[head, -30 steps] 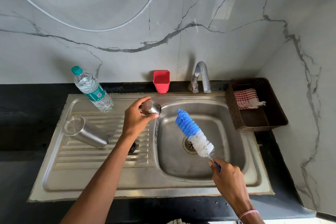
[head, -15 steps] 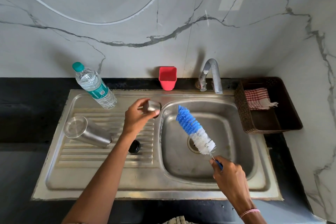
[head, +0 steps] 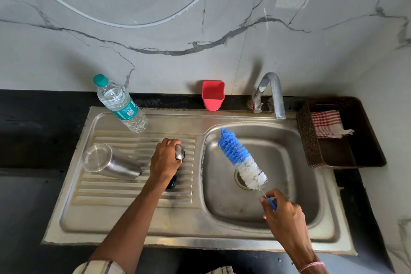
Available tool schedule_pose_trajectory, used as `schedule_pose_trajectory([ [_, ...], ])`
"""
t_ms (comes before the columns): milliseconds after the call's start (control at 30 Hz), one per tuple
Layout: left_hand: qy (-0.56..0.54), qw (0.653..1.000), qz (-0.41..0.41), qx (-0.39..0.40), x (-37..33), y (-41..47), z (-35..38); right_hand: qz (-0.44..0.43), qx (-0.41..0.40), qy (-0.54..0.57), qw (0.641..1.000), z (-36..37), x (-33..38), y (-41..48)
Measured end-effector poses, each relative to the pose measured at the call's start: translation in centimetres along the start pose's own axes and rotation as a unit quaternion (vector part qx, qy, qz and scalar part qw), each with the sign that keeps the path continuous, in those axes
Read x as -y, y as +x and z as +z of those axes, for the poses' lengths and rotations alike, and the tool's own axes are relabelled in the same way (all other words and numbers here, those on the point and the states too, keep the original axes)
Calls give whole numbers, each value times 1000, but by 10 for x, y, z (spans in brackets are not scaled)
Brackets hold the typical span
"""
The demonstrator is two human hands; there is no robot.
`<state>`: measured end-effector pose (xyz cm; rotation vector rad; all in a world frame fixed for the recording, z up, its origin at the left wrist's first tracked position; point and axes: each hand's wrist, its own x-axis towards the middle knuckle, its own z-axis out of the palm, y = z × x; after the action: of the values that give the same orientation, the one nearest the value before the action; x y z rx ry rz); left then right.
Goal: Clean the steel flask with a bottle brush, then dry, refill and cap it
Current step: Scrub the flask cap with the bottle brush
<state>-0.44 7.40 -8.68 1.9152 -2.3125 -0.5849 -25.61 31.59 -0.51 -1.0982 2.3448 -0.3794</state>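
Head view: has brought steel cap [head: 179, 152] down from basin [head: 282, 162] edge onto drainboard [head: 133, 194], left hand [head: 165, 160] curled round it. Pinches bottle brush [head: 236, 154] handle in right hand [head: 287, 218] over basin. Leaves flask [head: 111, 162] lying beside, probably next for scrubbing.

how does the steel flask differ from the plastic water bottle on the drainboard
The steel flask lies on its side across the ridges of the drainboard; the water bottle stands upright near the back edge. The flask is opaque bare metal; the bottle is clear plastic with a green label and a teal cap. Both rest on the drainboard.
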Motion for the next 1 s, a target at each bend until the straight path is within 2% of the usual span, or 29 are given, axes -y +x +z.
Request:
schedule_pose_trajectory([
  [267, 30, 999, 18, -11, 2, -3, 7, -89, -55, -22, 994, -26, 25, 15],
  [433, 33, 998, 30, -37, -2, -3, 9, -157, -124, -97, 975, -81, 74, 27],
  [633, 28, 998, 27, -46, -6, -8, 9, -220, -219, -235, 921, -149, 140, 64],
  [800, -2, 998, 25, -61, -3, -13, 10, -242, -182, -338, 891, -179, 191, 107],
  [1000, -37, 996, 18, -80, 0, -23, 10, -285, -180, -510, 791, -182, 251, 136],
])
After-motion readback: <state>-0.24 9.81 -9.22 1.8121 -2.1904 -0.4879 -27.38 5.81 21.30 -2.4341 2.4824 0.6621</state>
